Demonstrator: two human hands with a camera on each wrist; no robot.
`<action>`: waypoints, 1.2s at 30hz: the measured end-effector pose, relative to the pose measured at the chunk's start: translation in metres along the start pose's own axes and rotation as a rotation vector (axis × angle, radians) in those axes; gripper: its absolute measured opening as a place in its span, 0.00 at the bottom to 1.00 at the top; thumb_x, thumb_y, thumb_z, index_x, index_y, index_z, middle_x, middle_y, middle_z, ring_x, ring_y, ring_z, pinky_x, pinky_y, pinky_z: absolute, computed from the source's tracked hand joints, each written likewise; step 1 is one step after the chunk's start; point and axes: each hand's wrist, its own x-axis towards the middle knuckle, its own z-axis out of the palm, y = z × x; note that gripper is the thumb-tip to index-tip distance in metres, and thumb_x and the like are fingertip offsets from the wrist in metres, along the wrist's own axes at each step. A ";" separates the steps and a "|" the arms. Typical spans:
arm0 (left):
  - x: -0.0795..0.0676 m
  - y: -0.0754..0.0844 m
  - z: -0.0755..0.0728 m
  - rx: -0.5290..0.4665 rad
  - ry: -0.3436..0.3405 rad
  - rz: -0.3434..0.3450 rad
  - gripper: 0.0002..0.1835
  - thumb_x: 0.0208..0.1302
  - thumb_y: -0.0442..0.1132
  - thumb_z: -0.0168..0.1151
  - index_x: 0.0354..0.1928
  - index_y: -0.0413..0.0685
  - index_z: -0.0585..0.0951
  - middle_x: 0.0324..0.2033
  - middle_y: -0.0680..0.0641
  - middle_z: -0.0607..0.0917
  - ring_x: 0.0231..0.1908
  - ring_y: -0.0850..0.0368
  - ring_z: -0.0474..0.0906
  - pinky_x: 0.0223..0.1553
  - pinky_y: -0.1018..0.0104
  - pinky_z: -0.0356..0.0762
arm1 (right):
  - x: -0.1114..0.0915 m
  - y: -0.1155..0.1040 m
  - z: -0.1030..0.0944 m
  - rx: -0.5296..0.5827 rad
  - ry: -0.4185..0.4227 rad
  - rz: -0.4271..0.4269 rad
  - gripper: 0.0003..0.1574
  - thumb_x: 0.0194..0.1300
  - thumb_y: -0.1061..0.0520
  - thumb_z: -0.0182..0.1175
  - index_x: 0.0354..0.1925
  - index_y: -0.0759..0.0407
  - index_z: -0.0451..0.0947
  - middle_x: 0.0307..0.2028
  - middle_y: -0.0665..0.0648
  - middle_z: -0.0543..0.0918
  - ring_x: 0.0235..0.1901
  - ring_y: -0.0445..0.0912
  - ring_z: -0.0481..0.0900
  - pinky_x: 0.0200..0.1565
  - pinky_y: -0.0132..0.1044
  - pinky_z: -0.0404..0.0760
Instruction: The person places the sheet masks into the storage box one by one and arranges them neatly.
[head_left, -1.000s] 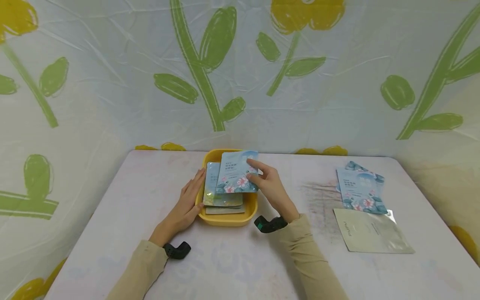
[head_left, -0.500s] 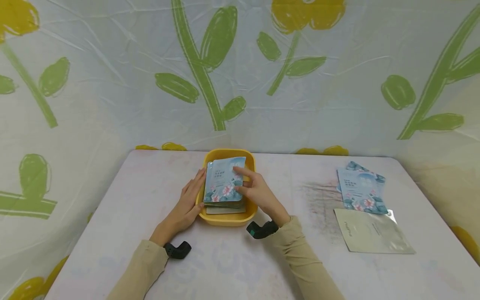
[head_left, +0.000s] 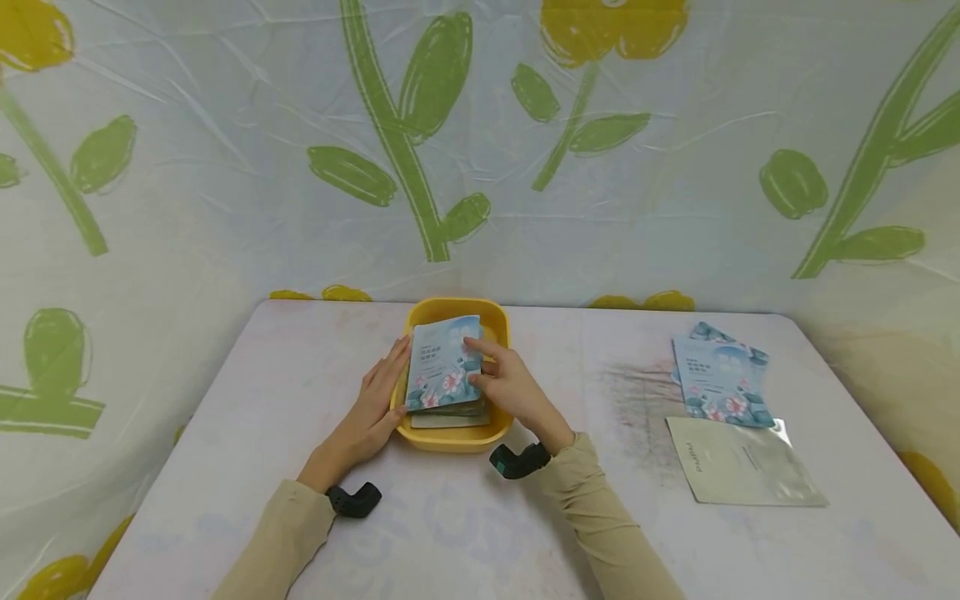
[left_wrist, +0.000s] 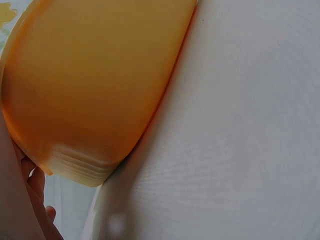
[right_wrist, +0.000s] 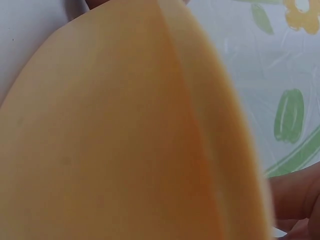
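In the head view my left hand (head_left: 369, 422) rests along the left side of a yellow plastic basket (head_left: 453, 440), fingers extended and touching its wall. My right hand (head_left: 517, 387) reaches over the basket's right rim. Its thumb and index finger pinch the right edge of a blue sheet mask packet (head_left: 442, 358) printed with pink flowers. That packet lies slightly tilted on a stack of other packets (head_left: 450, 421) inside the basket; most of the stack is hidden. Both wrist views are filled mainly by the basket's outer wall (left_wrist: 95, 85), with the packets out of sight.
On the right of the white table (head_left: 585, 517) lie several blue flowered packets (head_left: 723, 383), overlapping. A larger silvery-beige packet (head_left: 746, 467) lies partly under them. A floral curtain (head_left: 660, 233) hangs behind the table.
My right hand has brought the blue sheet mask packet left and down onto the stack, lining it up nearer the basket's left side. My left hand has stayed in place.
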 end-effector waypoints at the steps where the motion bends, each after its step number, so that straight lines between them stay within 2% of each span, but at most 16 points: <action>1: 0.000 0.000 0.000 0.002 0.001 0.002 0.40 0.65 0.41 0.45 0.78 0.38 0.48 0.78 0.42 0.46 0.77 0.44 0.38 0.70 0.39 0.36 | 0.000 0.000 0.000 -0.017 0.004 -0.008 0.37 0.67 0.71 0.55 0.72 0.63 0.63 0.73 0.64 0.61 0.66 0.60 0.69 0.60 0.51 0.73; 6: -0.001 0.000 0.000 0.000 0.001 -0.002 0.40 0.64 0.41 0.45 0.77 0.37 0.48 0.78 0.41 0.46 0.77 0.44 0.38 0.70 0.38 0.36 | 0.000 0.000 0.001 -0.080 0.028 -0.046 0.36 0.67 0.69 0.56 0.72 0.66 0.62 0.74 0.65 0.60 0.72 0.61 0.56 0.68 0.53 0.59; 8: -0.001 0.002 -0.001 -0.004 -0.001 -0.007 0.40 0.65 0.41 0.44 0.78 0.38 0.48 0.78 0.42 0.46 0.77 0.45 0.38 0.70 0.38 0.36 | 0.000 0.000 0.000 -0.069 0.034 -0.042 0.36 0.68 0.67 0.55 0.72 0.66 0.61 0.74 0.65 0.58 0.73 0.61 0.55 0.68 0.54 0.58; 12: 0.000 0.003 0.000 -0.002 -0.006 -0.015 0.40 0.65 0.41 0.44 0.78 0.38 0.47 0.78 0.43 0.45 0.77 0.47 0.37 0.71 0.41 0.35 | -0.001 0.000 -0.003 0.030 0.032 -0.024 0.36 0.71 0.65 0.54 0.74 0.65 0.58 0.75 0.63 0.55 0.74 0.57 0.51 0.69 0.53 0.58; 17: 0.000 0.004 0.000 0.009 -0.010 -0.022 0.40 0.64 0.41 0.43 0.78 0.38 0.47 0.78 0.43 0.45 0.77 0.47 0.37 0.72 0.43 0.35 | 0.000 0.000 -0.006 0.185 0.023 0.014 0.36 0.73 0.65 0.52 0.75 0.64 0.56 0.76 0.58 0.55 0.76 0.50 0.48 0.72 0.46 0.53; 22: -0.001 0.004 0.000 0.013 -0.008 -0.018 0.41 0.63 0.40 0.44 0.78 0.37 0.47 0.78 0.41 0.46 0.77 0.45 0.37 0.70 0.38 0.37 | -0.001 -0.001 -0.009 0.188 0.007 0.040 0.36 0.74 0.60 0.51 0.76 0.60 0.56 0.76 0.54 0.55 0.76 0.48 0.49 0.72 0.44 0.53; 26: -0.001 0.005 0.000 0.006 -0.011 -0.021 0.41 0.63 0.39 0.44 0.78 0.37 0.47 0.78 0.41 0.45 0.77 0.46 0.37 0.70 0.38 0.36 | -0.003 -0.002 -0.015 0.170 -0.012 0.021 0.34 0.75 0.58 0.50 0.75 0.60 0.57 0.75 0.57 0.58 0.75 0.51 0.53 0.71 0.47 0.56; 29: 0.000 0.005 0.000 0.004 -0.010 -0.024 0.41 0.63 0.40 0.43 0.78 0.38 0.47 0.78 0.43 0.45 0.77 0.47 0.37 0.70 0.39 0.36 | -0.004 -0.002 -0.022 0.185 -0.004 -0.013 0.31 0.76 0.57 0.50 0.72 0.62 0.63 0.72 0.61 0.64 0.72 0.52 0.61 0.70 0.48 0.60; 33: -0.001 0.005 0.000 0.007 -0.013 -0.028 0.41 0.63 0.41 0.44 0.78 0.39 0.47 0.78 0.44 0.45 0.77 0.48 0.37 0.70 0.39 0.36 | -0.005 0.003 -0.034 0.206 0.034 -0.088 0.25 0.75 0.57 0.52 0.66 0.66 0.70 0.65 0.69 0.72 0.65 0.58 0.70 0.66 0.48 0.67; 36: 0.000 0.005 0.000 0.009 -0.016 -0.031 0.41 0.63 0.40 0.44 0.78 0.39 0.47 0.78 0.43 0.45 0.77 0.47 0.37 0.70 0.38 0.36 | -0.005 0.007 -0.045 0.180 0.087 -0.150 0.22 0.75 0.58 0.53 0.62 0.68 0.73 0.59 0.70 0.77 0.60 0.60 0.76 0.61 0.46 0.74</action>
